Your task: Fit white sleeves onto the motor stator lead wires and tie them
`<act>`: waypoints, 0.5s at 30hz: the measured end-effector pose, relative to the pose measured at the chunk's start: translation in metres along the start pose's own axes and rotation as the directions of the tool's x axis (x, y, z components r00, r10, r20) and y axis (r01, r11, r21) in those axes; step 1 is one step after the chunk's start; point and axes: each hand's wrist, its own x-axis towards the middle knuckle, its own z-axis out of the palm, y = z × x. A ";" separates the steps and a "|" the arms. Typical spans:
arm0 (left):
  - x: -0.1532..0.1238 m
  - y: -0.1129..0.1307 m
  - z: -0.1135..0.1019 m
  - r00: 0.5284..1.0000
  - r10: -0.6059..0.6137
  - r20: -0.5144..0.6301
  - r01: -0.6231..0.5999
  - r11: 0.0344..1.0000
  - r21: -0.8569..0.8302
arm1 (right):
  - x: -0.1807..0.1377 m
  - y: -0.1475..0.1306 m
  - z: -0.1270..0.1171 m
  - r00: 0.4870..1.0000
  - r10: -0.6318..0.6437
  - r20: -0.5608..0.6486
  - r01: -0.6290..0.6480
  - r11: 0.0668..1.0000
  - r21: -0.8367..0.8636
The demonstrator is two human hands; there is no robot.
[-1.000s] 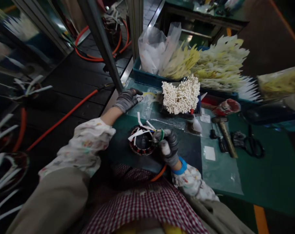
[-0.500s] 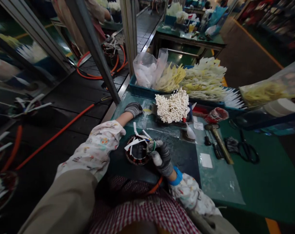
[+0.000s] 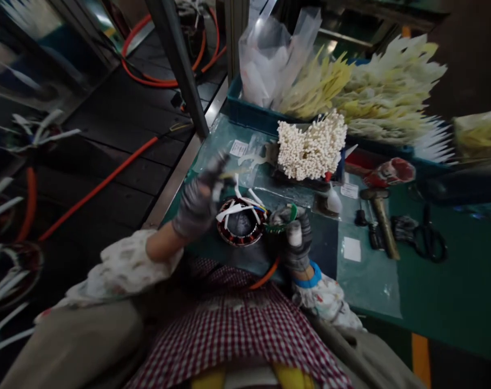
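A round motor stator (image 3: 241, 224) with copper windings and white paper strips sticking up lies on the green bench in front of me. My gloved right hand (image 3: 294, 237) is closed on its right edge, pinching a bundle of coloured wires. My gloved left hand (image 3: 197, 197) hovers just left of the stator, blurred by motion, its fingers pinched on a thin pale yellow strip.
Behind the stator stands a bundle of white tubes (image 3: 310, 148) and a blue tray (image 3: 249, 113) of yellow and white strips with a plastic bag (image 3: 270, 54). A hammer (image 3: 381, 216), scissors (image 3: 428, 237) and small tools lie at right. An orange cable (image 3: 95, 189) crosses the dark floor at left.
My left hand has come back from the far bench edge to beside the stator, carrying a pale strip. My right hand has stayed on the stator's wires. The camera tilted down.
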 end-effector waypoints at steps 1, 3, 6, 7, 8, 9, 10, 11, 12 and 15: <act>-0.025 0.006 0.005 0.998 0.053 -0.017 -0.052 0.998 0.038 | 0.002 -0.001 0.001 1.000 0.027 -0.010 -0.027 1.000 0.012; -0.067 0.012 0.019 0.964 0.256 -0.069 -0.241 0.953 0.182 | 0.006 -0.003 0.004 0.997 0.076 -0.005 -0.076 0.996 0.042; -0.098 0.011 0.042 0.854 0.513 -0.086 -0.436 0.796 0.420 | 0.011 -0.007 0.007 0.995 0.101 0.018 -0.102 0.992 0.073; -0.101 0.009 0.048 0.846 0.528 -0.068 -0.450 0.778 0.439 | 0.012 -0.008 0.007 0.995 0.093 0.027 -0.095 0.993 0.068; -0.102 0.007 0.051 0.852 0.522 -0.037 -0.459 0.779 0.426 | 0.012 -0.008 0.007 0.996 0.079 0.034 -0.081 0.995 0.055; -0.101 0.006 0.054 0.858 0.513 -0.004 -0.470 0.789 0.395 | 0.012 -0.008 0.006 0.997 0.061 0.037 -0.063 0.997 0.040; -0.099 0.006 0.055 0.866 0.499 0.024 -0.474 0.805 0.357 | 0.011 -0.009 0.005 0.998 0.043 0.037 -0.044 0.999 0.029; -0.098 0.008 0.056 0.877 0.479 0.041 -0.465 0.824 0.324 | 0.010 -0.009 0.004 0.999 0.024 0.030 -0.025 0.999 0.020; -0.097 0.010 0.056 0.891 0.451 0.045 -0.442 0.844 0.303 | 0.008 -0.011 0.003 1.000 0.003 0.021 -0.003 1.000 0.013; -0.101 0.017 0.060 0.931 0.366 -0.009 -0.344 0.882 0.323 | 0.002 -0.019 -0.001 0.996 -0.071 0.058 0.075 0.995 -0.071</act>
